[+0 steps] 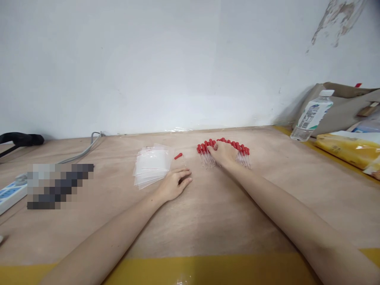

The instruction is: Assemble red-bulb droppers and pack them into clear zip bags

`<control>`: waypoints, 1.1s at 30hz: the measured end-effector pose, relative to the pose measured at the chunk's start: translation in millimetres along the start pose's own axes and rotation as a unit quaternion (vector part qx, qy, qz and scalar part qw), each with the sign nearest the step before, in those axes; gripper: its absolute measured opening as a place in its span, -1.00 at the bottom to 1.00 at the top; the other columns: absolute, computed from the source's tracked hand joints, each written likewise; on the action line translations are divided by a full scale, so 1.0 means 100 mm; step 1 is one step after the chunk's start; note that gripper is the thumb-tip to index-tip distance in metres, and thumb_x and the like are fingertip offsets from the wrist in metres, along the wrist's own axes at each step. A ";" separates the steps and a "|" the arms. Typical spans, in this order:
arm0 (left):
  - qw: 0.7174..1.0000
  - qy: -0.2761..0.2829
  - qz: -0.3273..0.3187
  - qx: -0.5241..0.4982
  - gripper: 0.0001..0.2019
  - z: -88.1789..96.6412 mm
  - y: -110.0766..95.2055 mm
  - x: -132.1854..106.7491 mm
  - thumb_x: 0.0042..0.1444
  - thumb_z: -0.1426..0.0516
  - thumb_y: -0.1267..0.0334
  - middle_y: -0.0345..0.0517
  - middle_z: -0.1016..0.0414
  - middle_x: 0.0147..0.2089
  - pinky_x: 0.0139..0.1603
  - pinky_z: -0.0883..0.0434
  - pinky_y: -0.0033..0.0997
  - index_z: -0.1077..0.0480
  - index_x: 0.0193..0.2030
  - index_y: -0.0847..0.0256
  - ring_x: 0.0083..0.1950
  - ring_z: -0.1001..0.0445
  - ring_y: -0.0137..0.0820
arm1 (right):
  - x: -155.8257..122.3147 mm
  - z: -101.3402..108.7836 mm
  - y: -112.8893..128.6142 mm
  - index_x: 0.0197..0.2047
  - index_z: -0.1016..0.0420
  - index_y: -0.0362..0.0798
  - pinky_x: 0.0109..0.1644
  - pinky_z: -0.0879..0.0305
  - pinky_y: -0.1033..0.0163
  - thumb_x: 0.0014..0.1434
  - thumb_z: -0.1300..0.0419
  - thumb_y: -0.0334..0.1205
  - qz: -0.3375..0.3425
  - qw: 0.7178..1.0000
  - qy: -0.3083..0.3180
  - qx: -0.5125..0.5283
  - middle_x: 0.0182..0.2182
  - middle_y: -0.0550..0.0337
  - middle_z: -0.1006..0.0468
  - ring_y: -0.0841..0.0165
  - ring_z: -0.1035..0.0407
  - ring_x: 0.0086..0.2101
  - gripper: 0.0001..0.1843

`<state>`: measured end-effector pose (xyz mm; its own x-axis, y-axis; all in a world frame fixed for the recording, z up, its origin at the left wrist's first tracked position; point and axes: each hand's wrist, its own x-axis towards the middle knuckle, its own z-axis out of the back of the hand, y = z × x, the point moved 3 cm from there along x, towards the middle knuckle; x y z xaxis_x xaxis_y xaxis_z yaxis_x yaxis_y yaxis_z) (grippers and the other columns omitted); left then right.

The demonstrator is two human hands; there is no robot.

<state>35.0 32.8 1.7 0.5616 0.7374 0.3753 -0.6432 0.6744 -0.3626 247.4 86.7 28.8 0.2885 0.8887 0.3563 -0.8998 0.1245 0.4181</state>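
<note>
Several glass droppers with red rubber bulbs lie side by side on the table, bulbs toward the wall. My right hand reaches over the middle of the row, its fingers closed at the red bulbs; the fingertips are partly hidden. My left hand rests on the table with thumb and fingers apart, holding nothing. Just beyond it lies a single dropper with a red bulb, its clear tube barely visible. A fanned stack of clear plastic bags sits to the left, close to my left wrist.
On the right stand a tilted plastic bottle, a beige bag and a yellow packet. At left are a power strip, a grey cable, a black object and a pixelated patch. A white wall closes the back.
</note>
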 end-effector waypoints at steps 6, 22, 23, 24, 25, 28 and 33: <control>1.000 0.000 -0.008 -0.001 -0.71 0.00 -0.02 0.01 0.16 -0.04 0.22 0.06 -0.45 0.04 0.10 -0.34 -0.22 -0.45 -0.06 0.28 0.06 -0.42 -0.25 | -0.15 -0.21 0.52 -0.36 -0.51 0.01 -0.24 -0.25 0.18 0.08 -0.08 -0.01 0.106 0.992 0.073 0.016 -0.34 0.12 -0.56 0.22 -0.41 -0.25 -0.72; 0.980 -0.091 -0.016 0.178 -0.82 0.16 -0.02 0.07 0.13 0.02 0.36 0.09 -0.46 -0.18 -0.03 -0.34 -0.17 -0.40 -0.22 0.28 -0.08 -0.38 -0.17 | -0.60 -0.11 0.32 -0.38 -0.48 0.02 -0.32 -0.20 0.20 0.08 -0.12 -0.08 0.128 0.982 0.136 0.029 -0.38 0.13 -0.55 0.23 -0.41 -0.31 -0.81; 0.977 -0.097 0.000 0.190 -0.79 0.17 0.03 0.13 0.13 0.02 0.38 0.14 -0.42 -0.10 0.01 -0.32 -0.16 -0.37 -0.14 0.31 -0.02 -0.35 -0.15 | -0.68 -0.06 0.24 -0.38 -0.47 0.02 -0.33 -0.19 0.22 0.08 -0.12 -0.11 0.144 0.979 0.137 0.038 -0.39 0.16 -0.54 0.26 -0.40 -0.34 -0.83; 0.973 -0.103 0.020 0.203 -0.74 0.19 0.09 0.19 0.11 0.01 0.41 0.19 -0.37 -0.01 0.05 -0.29 -0.13 -0.33 -0.06 0.34 0.05 -0.30 -0.12 | -0.74 0.00 0.16 -0.37 -0.46 0.01 -0.34 -0.18 0.24 0.08 -0.12 -0.14 0.159 0.978 0.129 0.049 -0.38 0.18 -0.53 0.29 -0.39 -0.34 -0.86; 0.971 -0.096 0.041 0.216 -0.68 0.21 0.16 0.25 0.10 0.01 0.43 0.23 -0.31 0.06 0.08 -0.26 -0.11 -0.28 0.02 0.36 0.11 -0.26 -0.09 | -0.79 0.04 0.09 -0.34 -0.46 0.01 -0.34 -0.18 0.25 0.08 -0.13 -0.16 0.173 0.976 0.115 0.062 -0.36 0.19 -0.52 0.31 -0.37 -0.34 -0.87; 0.964 -0.014 0.099 0.245 -0.66 0.20 0.34 0.40 0.04 -0.05 0.46 0.17 -0.37 -0.02 -0.02 -0.33 -0.17 -0.31 -0.01 0.30 0.02 -0.34 -0.11 | -0.87 0.10 -0.06 -0.24 -0.49 -0.01 -0.30 -0.19 0.26 0.08 -0.14 -0.17 0.219 0.968 0.085 0.086 -0.30 0.17 -0.49 0.33 -0.34 -0.29 -0.81; 0.960 0.006 0.107 0.259 -0.84 0.17 0.38 0.40 0.07 -0.01 0.47 0.07 -0.42 -0.29 -0.22 -0.36 -0.26 -0.42 -0.39 0.28 -0.20 -0.41 -0.18 | -0.86 0.04 -0.12 -0.24 -0.56 0.06 -0.26 -0.19 0.25 0.12 -0.13 -0.15 0.253 0.958 0.084 0.105 -0.34 0.18 -0.46 0.33 -0.31 -0.28 -0.80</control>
<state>23.7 87.1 17.6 0.3911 0.8600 0.3278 -0.9156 0.3996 0.0441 235.1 6.5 -3.6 -0.2402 0.8721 0.4262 -0.8199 -0.4174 0.3919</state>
